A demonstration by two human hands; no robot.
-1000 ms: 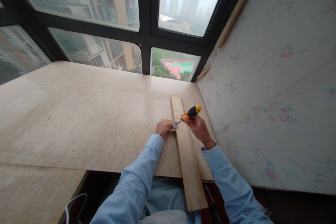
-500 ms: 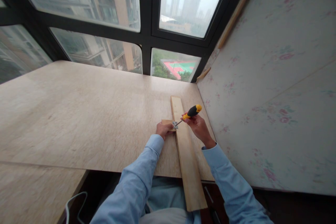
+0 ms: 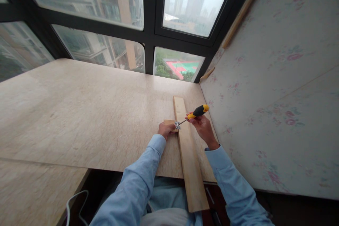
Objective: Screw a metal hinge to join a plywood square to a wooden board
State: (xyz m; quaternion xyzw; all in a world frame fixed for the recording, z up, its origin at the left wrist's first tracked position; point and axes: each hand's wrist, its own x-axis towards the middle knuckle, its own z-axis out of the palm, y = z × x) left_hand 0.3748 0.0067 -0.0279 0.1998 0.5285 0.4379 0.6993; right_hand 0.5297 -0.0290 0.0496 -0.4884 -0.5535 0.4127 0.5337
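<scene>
A black-and-yellow screwdriver [image 3: 198,111] is in my right hand [image 3: 203,129], fingers pinched at the front of its handle. Its thin shaft slants down left, the tip at a small silver metal hinge [image 3: 177,125]. That hinge lies where a short wood block [image 3: 169,122] meets the left edge of a long wooden board [image 3: 189,155]. My left hand [image 3: 164,130] grips the short block, its thumb beside the hinge. The fingers beneath are partly hidden. I cannot make out any screw at the tip.
The board lies on a beige marble-patterned sill [image 3: 106,113], its near end jutting past the front edge. Floral wallpaper [image 3: 278,95] covers the wall close on the right. Dark window frames [image 3: 149,42] stand behind. A white cable [image 3: 76,194] hangs at lower left.
My right hand and the screwdriver handle have shifted slightly right, and the shaft leans lower. My left hand still holds the block. The whole view has moved a little.
</scene>
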